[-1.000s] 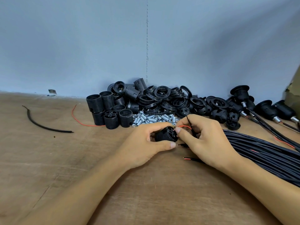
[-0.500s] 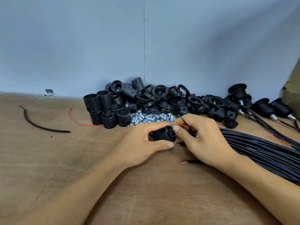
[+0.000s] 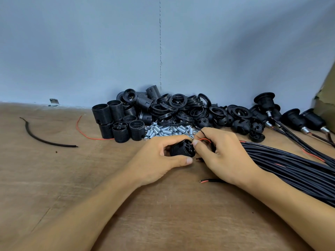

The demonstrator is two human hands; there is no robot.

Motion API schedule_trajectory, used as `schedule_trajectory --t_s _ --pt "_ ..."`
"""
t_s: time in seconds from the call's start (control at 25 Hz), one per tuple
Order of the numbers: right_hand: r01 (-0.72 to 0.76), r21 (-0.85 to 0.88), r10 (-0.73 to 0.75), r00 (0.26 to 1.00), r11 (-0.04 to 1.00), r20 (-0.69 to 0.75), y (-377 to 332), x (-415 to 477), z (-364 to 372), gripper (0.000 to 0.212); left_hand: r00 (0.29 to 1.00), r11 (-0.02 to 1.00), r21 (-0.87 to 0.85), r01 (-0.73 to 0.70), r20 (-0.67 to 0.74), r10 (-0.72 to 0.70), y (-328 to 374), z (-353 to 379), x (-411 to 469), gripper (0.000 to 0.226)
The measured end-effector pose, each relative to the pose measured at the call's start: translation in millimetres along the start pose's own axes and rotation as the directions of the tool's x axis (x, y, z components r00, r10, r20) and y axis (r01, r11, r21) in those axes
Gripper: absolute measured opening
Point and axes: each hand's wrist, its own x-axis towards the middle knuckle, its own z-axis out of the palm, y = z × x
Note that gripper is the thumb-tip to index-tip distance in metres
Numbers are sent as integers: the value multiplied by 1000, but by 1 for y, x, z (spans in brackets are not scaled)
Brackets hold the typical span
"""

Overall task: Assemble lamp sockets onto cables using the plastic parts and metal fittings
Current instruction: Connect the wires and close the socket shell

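My left hand [image 3: 159, 160] grips a black threaded socket body [image 3: 182, 148] lying on its side just above the wooden table [image 3: 72, 178]. My right hand [image 3: 223, 153] pinches a thin red wire [image 3: 204, 139] at the socket's end face, with a black wire [image 3: 201, 130] sticking up beside it. The cable these wires belong to is mostly hidden under my right palm. Behind my hands lies a heap of small metal fittings [image 3: 168, 131].
Black socket bodies [image 3: 116, 120], rings [image 3: 179, 105] and caps [image 3: 241, 124] pile up against the blue wall. A thick bundle of black cables [image 3: 293, 165] runs off right, with finished sockets [image 3: 293, 116] behind it. A loose cable end [image 3: 210, 180], a black cable scrap [image 3: 41, 136] and a red wire scrap [image 3: 81, 131] lie on the table.
Both hands stay together on the socket. My right fingers have shifted slightly, keeping the red wire against the socket's end.
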Motion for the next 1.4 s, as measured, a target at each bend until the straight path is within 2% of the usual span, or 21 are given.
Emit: schedule_trajectory --t_s 0.32,0.6,1.08,1.28,1.4 --pt "8 11 -8 1000 1000 16 -2 -1 -2 19 1000 999 46 5 -23 -4 1 2 0 46" --pt "-52 71 51 999 996 14 -3 -1 -1 21 1000 999 37 1 -9 0 -2 -1 0 47" --pt "16 2 -16 1000 1000 8 -3 -2 -2 18 1000 998 58 3 -31 -1 4 4 -1 47" --pt "48 -39 -48 999 998 4 -2 -1 -2 16 998 986 165 -37 -36 43 8 7 0 40" --pt "41 -37 -40 999 999 3 -2 -2 -2 16 998 989 147 -28 -48 35 7 7 0 42"
